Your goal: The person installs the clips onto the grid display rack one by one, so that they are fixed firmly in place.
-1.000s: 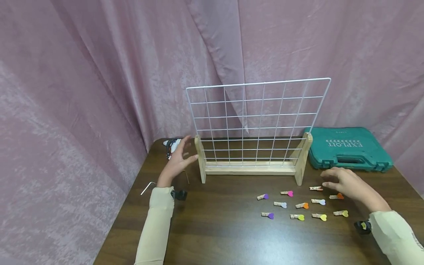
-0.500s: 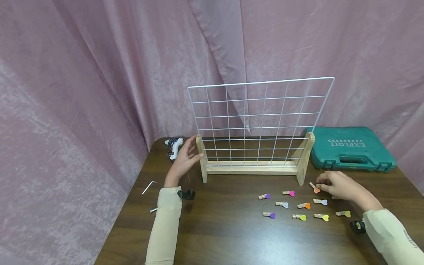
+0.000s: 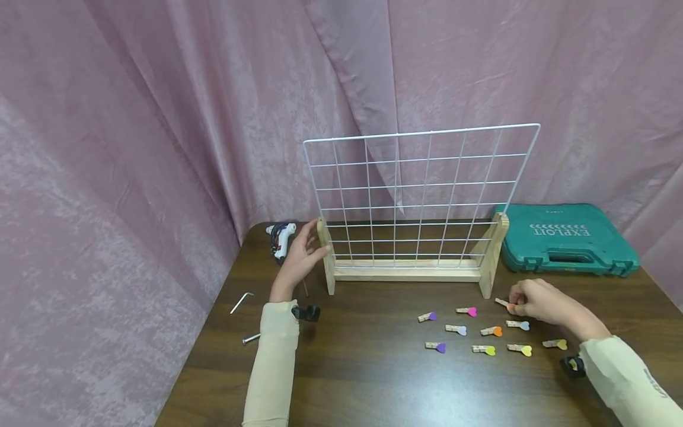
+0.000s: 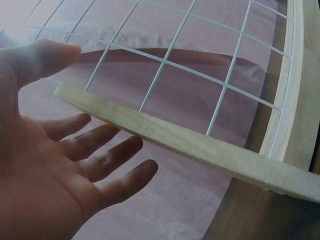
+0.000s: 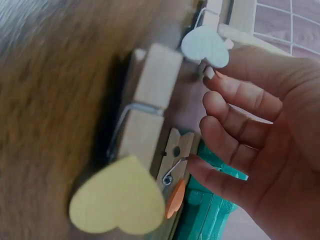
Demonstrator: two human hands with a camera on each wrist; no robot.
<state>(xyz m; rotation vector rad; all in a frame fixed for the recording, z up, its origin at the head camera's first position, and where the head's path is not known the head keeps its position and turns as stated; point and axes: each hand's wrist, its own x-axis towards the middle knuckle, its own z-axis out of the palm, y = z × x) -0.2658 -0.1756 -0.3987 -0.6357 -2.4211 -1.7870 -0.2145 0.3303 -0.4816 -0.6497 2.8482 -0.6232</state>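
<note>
Pale-orange heart clip (image 3: 501,302) turned since the earlier frame, now pinched by right grip (image 3: 539,301) near one wire-grid stand (image 3: 408,274), left grip (image 3: 300,261) outspread beside it, nine other clips (image 3: 466,311) counted in head view, one green case (image 3: 567,230)

- The tabletop (image 3: 373,379) is showing dark wood grain and is reflecting light with a soft gloss.
- The grid panel (image 3: 425,185) is appearing as smooth, white-coated metal wire.
- The stand (image 3: 405,274) is showing pale, matt, bare-looking wood with fine grain.
- The clothespins (image 5: 157,80) are baring plain, dull wood around shiny metal springs (image 5: 168,178); their hearts (image 5: 117,197) are looking smooth and matt.
- The curtain (image 3: 160,148) is displaying velvety cloth with a patchy sheen.
- The case (image 3: 568,243) is looking like satin-finish plastic.
</note>
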